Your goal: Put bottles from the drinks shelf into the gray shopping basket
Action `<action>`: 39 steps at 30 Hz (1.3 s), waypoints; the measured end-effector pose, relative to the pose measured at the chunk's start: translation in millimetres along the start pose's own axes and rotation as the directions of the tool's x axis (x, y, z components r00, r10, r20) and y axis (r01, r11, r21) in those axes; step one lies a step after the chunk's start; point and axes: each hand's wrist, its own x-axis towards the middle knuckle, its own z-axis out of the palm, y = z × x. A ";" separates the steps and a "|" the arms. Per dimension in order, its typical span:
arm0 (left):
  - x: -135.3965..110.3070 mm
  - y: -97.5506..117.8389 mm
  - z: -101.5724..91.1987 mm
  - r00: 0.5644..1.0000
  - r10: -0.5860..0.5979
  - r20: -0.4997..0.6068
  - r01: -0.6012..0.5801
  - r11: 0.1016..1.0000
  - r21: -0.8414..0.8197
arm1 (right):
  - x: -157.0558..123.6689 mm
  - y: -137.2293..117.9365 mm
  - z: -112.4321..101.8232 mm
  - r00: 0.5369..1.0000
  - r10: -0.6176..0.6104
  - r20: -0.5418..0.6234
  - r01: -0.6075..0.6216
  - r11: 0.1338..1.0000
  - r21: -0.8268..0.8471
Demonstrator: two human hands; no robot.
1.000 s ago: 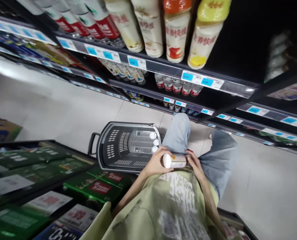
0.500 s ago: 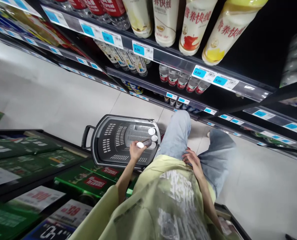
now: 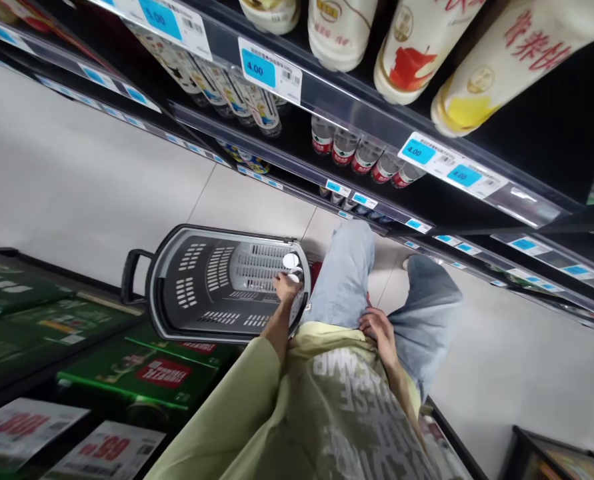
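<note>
A dark grey shopping basket (image 3: 191,250) with a black handle stands on the floor by my left leg. My left hand (image 3: 287,287) reaches down inside its near right end, fingers closed around a white-capped bottle (image 3: 294,275) that is mostly hidden by the hand. Another white-capped bottle (image 3: 291,260) stands just beyond it in the basket. My right hand (image 3: 378,325) lies on my lap at the shirt hem, fingers loosely spread and holding nothing.
Ahead rises a shelf (image 3: 367,97) with white drink bottles (image 3: 411,60) on the upper level and small water bottles (image 3: 344,147) lower down. Green drink cartons (image 3: 141,373) with price signs (image 3: 107,450) are stacked at lower left. Pale tiled floor (image 3: 77,160) runs between.
My left hand has lowered the tilted white-capped bottle further into the basket, among the others there. My right hand stays on my lap. The view has shifted closer to the upper shelf.
</note>
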 end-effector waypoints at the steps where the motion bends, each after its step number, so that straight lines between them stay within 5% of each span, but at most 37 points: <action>1: 0.3 2.2 5.0 1.000 -0.013 -0.011 0.013 1.000 0.006 | 1.2 0.1 0.6 1.000 0.008 -0.003 -0.008 1.000 -0.001; 8: 8.1 5.0 23.1 1.000 -0.009 -0.026 0.010 0.999 0.042 | 5.8 0.3 1.4 0.997 0.057 -0.054 -0.057 0.998 -0.010; 21: 15.4 -2.0 22.3 0.997 0.016 0.080 -0.021 0.998 0.063 | 13.1 1.3 5.4 0.993 0.091 -0.077 -0.090 0.996 0.012; 26: 6.5 -15.1 2.4 0.982 0.016 0.186 -0.025 0.999 0.046 | 18.4 6.0 7.3 0.993 0.092 -0.070 -0.090 0.996 0.027; 32: -25.8 -31.6 -44.5 0.958 0.085 0.272 -0.084 0.996 -0.012 | 25.8 7.8 16.0 0.993 0.081 -0.083 -0.074 0.994 0.080; 36: -40.3 -10.8 -68.5 0.951 0.252 0.180 -0.233 0.965 -0.120 | 27.8 12.5 23.9 0.995 0.031 -0.097 -0.018 0.992 0.129; 39: -36.4 30.2 -73.3 0.907 0.409 0.097 -0.372 0.888 -0.271 | 36.4 17.8 27.1 0.997 0.008 -0.077 0.004 0.987 0.158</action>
